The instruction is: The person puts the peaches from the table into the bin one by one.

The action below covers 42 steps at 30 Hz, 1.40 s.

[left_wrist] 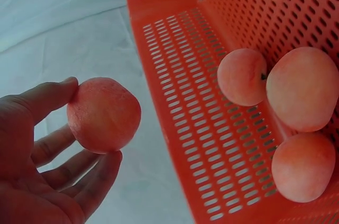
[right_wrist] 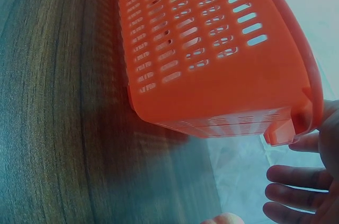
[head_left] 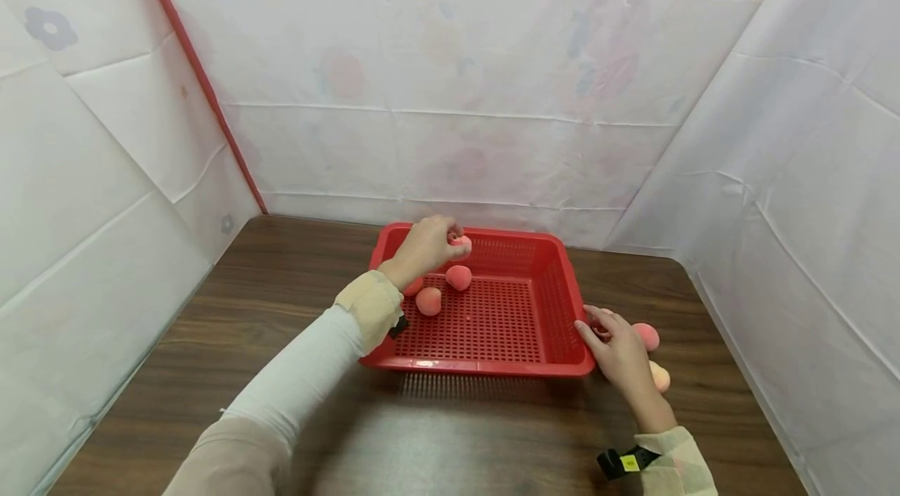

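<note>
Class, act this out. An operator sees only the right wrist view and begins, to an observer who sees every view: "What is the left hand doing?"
Observer: The left hand pinches a peach.
Operator: What lies inside the basket?
Observer: Three peaches.
Operator: How many lie outside, near the right hand?
Observer: At least two more peaches, on the table, just right of it.

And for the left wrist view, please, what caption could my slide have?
Left hand holds one peach near a perforated red plastic basket with three peaches inside.
</note>
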### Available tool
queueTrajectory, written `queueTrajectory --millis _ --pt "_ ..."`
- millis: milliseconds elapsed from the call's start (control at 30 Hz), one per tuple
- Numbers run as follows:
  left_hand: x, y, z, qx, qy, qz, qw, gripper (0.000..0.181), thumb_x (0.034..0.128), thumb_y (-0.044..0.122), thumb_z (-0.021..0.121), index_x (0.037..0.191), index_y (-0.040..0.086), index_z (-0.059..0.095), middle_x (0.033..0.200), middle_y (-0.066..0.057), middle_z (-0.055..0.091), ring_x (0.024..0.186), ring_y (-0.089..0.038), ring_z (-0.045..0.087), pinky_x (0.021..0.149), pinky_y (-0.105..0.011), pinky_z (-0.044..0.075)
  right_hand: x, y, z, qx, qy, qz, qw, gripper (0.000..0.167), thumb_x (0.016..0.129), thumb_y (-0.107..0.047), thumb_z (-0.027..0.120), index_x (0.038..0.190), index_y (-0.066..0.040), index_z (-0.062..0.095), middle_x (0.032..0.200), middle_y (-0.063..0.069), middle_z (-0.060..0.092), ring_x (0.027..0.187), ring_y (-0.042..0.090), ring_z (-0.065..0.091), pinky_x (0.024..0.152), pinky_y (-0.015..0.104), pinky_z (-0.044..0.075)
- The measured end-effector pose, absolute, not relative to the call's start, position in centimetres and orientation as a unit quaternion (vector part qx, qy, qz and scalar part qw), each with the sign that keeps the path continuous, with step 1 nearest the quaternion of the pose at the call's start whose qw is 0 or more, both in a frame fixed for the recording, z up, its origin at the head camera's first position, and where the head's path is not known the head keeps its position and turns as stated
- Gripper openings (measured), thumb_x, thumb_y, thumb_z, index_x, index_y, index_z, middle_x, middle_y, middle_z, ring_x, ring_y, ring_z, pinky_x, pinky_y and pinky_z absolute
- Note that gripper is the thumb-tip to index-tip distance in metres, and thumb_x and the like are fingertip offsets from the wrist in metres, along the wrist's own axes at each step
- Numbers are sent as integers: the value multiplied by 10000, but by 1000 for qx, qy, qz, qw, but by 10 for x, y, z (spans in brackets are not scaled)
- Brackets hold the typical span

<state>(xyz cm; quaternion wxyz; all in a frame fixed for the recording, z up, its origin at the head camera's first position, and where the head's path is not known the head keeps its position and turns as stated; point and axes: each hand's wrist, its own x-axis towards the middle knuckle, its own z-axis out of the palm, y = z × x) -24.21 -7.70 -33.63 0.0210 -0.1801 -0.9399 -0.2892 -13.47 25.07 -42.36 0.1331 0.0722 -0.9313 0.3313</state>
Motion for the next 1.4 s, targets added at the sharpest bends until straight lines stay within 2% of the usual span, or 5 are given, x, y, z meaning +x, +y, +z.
queueTrajectory --millis 367,600,967,1200,1400 --pt "-246 -62 -351 -202 -942 -267 -20 213 900 274 666 1018 97 662 984 -30 621 823 -166 580 734 -324 488 -133 252 -423 81 -928 333 145 377 875 -222 703 1179 -4 651 956 151 653 866 335 625 728 495 536" --pt "-248 -49 -357 -210 -946 -245 -32 285 901 315 666 1077 90 666 1010 -37 628 846 -164 576 754 -317 483 -132 253 -422 79 -928 333 145 374 878 -228 701 1173 -5 654 955 151 649 866 333 626 729 491 536" --pt "-250 -35 -368 -238 -942 -232 -42 238 898 265 677 1041 76 668 989 -57 621 851 -175 587 754 -310 488 -130 253 -424 83 -929 331 146 347 891 -230 689 1163 -17 663 961 166 649 870 320 632 724 475 535" --pt "-253 -29 -382 -242 -944 -217 -54 249 909 242 660 1081 61 660 1017 -65 644 862 -185 596 834 -356 484 -129 252 -423 82 -928 334 142 348 882 -226 700 1162 -23 664 960 172 650 864 321 634 722 472 538" --pt "-255 -24 -396 -251 -940 -224 -57 234 899 227 659 1047 46 669 999 -62 657 870 -191 595 792 -335 482 -129 251 -424 88 -926 337 145 345 882 -224 700 1158 -20 664 957 173 651 861 328 633 719 481 537"
